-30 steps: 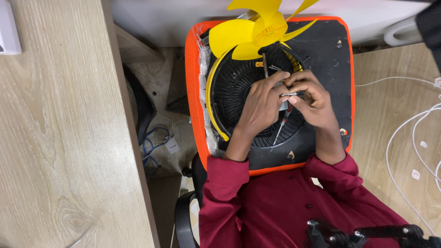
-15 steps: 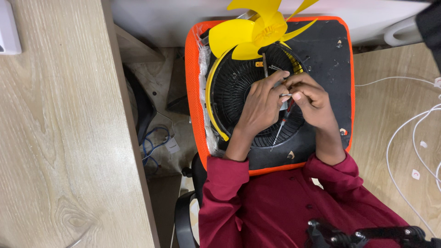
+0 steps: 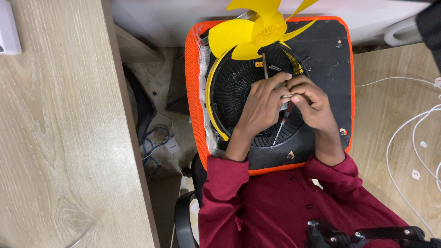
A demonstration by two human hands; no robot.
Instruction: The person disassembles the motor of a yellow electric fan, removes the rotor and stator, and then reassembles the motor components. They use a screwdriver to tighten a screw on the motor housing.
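Fingertips of both hands meet over the middle of a round black fan grille, pinching something small and pale between them; it is too small to tell what it is. Left hand lies across the grille with its palm down, fingers curled toward the centre, thumb and forefinger closed on the small piece. Right hand comes in from the other side, knuckles up, its fingers bent and pressed against those of the left hand. A thin screwdriver with a red and dark handle slants down from between the two hands across the grille's ribs; which hand grips it I cannot tell.

The grille sits on a black board with an orange edge, which rests on the person's lap. A yellow ring runs round the left side of the grille. Yellow fan blades lie at the top of the board, overlapping the grille's upper rim. A few small screws lie on the grille just below the blades.

Dark red sleeves cover both forearms. A pale wooden table stands to the left, another wooden surface to the right carries white cables. Blue wires lie on the floor between the table and the board.
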